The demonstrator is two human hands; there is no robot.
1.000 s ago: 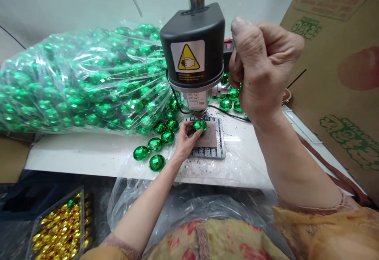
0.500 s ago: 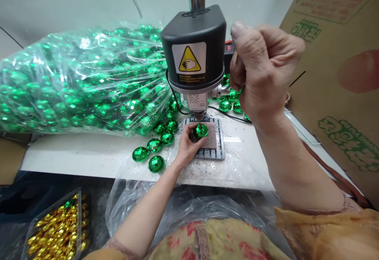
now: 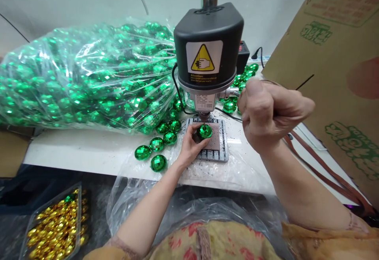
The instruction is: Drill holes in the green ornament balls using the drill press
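My left hand (image 3: 191, 146) curls its thumb and fingers round a shiny green faceted ball (image 3: 205, 131). The ball rests on a brown pad (image 3: 215, 143) on the slotted metal base (image 3: 222, 149), directly beneath the bit of a black bench drill press (image 3: 209, 47). The bit meets the ball's top; how deep it sits I cannot tell. Right of the drill head, my right hand (image 3: 272, 112) is closed in a fist round the feed lever, whose grip the fingers hide. A silver hub (image 3: 229, 93) joins the lever to the machine.
A large clear bag of green balls (image 3: 89, 82) fills the table's left side. Several loose green balls (image 3: 156, 144) lie left of the base, others behind the drill. A cardboard box (image 3: 334, 62) stands right. A clear tub of gold balls (image 3: 55, 228) sits low at left.
My right hand has come down, turning the lever lower. My left hand still holds the ball under the bit. The whole view has shifted slightly, with the drill now further right in the picture.
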